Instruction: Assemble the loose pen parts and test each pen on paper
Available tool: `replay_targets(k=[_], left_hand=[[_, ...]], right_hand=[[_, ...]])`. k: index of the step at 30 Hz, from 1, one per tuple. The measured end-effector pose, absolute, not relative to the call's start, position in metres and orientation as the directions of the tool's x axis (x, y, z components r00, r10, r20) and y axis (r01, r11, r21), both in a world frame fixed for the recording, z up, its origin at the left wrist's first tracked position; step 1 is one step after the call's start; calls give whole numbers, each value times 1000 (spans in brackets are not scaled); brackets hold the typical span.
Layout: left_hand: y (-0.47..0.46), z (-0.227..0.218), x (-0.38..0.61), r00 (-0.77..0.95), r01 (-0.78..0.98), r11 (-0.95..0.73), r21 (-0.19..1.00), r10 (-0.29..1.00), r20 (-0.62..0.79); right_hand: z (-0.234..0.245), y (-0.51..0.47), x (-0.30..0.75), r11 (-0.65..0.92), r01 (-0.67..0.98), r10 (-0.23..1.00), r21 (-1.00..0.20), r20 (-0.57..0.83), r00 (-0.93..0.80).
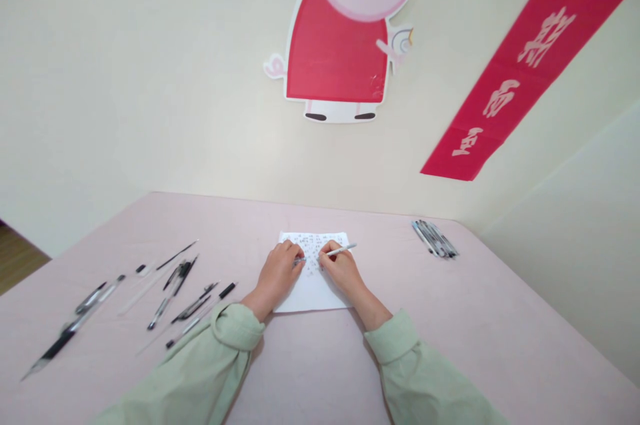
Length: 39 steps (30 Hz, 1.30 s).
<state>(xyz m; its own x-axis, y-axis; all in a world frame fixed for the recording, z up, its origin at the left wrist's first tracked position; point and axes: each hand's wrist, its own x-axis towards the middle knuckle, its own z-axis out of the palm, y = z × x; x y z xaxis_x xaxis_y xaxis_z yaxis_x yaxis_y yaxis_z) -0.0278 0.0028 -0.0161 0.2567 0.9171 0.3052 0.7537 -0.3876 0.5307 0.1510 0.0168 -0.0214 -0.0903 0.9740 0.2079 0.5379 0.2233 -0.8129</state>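
Note:
A small white sheet of paper (pixel 320 292) with scribbles on its upper half lies on the pink table (pixel 450 318). My right hand (pixel 343 268) is closed in a writing grip on a white pen (pixel 345 250), its tip down on the scribbled part. My left hand (pixel 277 272) rests on the paper's left edge with its fingers curled, and a small pen part seems pinched at its fingertips, too small to name. Both sleeves are light green.
Several black and clear pens and pen parts (pixel 170 288) lie scattered on the table's left side. A bundle of dark pens (pixel 434 238) sits at the far right. The wall behind carries a cartoon pig cutout (pixel 340 45) and a red banner (pixel 520 58).

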Motion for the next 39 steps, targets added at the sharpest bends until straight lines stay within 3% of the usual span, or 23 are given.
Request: replay_targets(k=[39], left_hand=[[6,-21,-29,250,762,-385,521,917,312]], right_hand=[[-18,16,151,191,569,980,-800,183,-71]])
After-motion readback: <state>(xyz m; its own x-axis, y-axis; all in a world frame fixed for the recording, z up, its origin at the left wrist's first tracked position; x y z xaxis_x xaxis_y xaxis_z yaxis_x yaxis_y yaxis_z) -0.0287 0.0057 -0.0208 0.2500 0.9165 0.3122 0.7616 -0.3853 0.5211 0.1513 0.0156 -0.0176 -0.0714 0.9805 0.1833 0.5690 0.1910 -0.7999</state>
